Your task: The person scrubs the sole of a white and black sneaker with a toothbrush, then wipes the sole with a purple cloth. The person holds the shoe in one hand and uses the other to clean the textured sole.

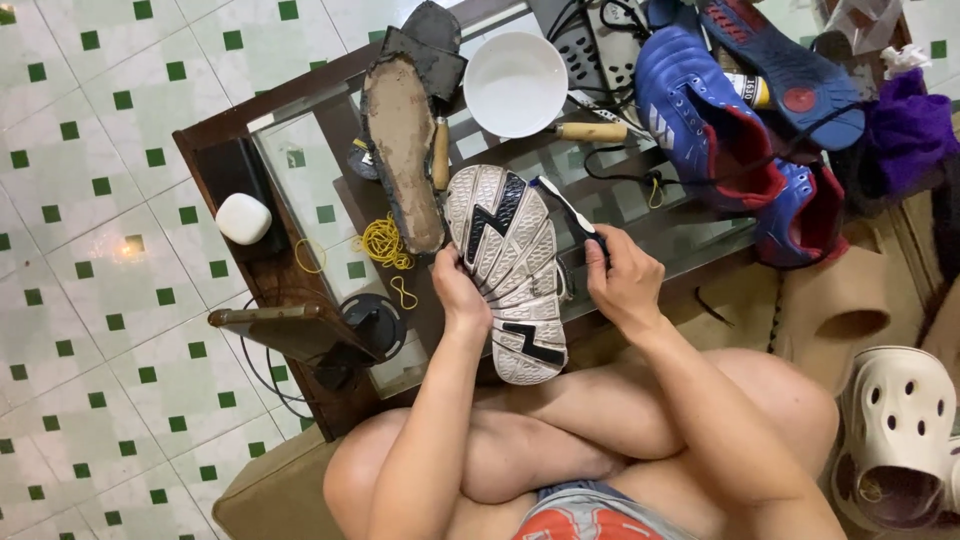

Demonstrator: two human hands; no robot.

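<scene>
My left hand (459, 292) grips the side of a white shoe (510, 270), turned sole up, with a grey and black zigzag tread. My right hand (622, 280) holds a toothbrush (567, 207) with a black and white handle; its head rests against the sole near the toe. The shoe hangs above the front edge of a low glass-topped table (300, 150). My bare crossed legs are below it.
On the table lie a worn detached sole (402, 150), a white bowl (515, 83), a wooden-handled tool (590, 131), yellow rubber bands (383, 243), blue and red football boots (715, 125), a white case (243, 218) and a phone on a stand (290, 330). A cream clog (895, 430) sits at the right.
</scene>
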